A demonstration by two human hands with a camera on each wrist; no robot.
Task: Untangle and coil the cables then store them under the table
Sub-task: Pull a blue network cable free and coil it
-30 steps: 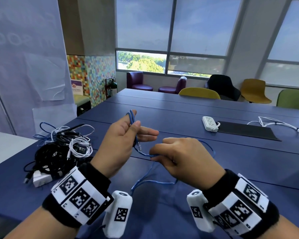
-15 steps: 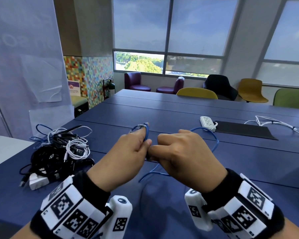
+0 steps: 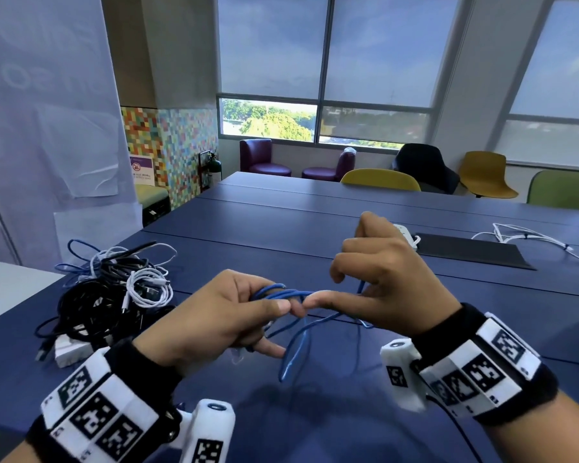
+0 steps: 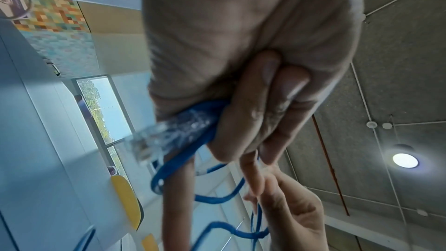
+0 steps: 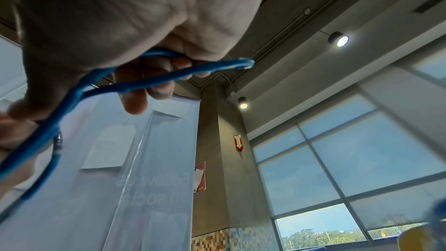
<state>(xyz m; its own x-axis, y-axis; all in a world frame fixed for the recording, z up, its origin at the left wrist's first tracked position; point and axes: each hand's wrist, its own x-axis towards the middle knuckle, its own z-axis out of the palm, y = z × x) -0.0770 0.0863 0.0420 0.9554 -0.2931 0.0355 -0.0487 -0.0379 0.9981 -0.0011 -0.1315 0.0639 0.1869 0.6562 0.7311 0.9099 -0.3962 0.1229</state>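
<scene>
Hands (image 3: 214,319) (image 3: 391,289) gripping thin looped blue cable (image 3: 295,342)

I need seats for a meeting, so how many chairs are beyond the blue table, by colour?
Purple chairs: 2
Yellow chairs: 2
Black chair: 1
Green chair: 1
Total: 6
</scene>
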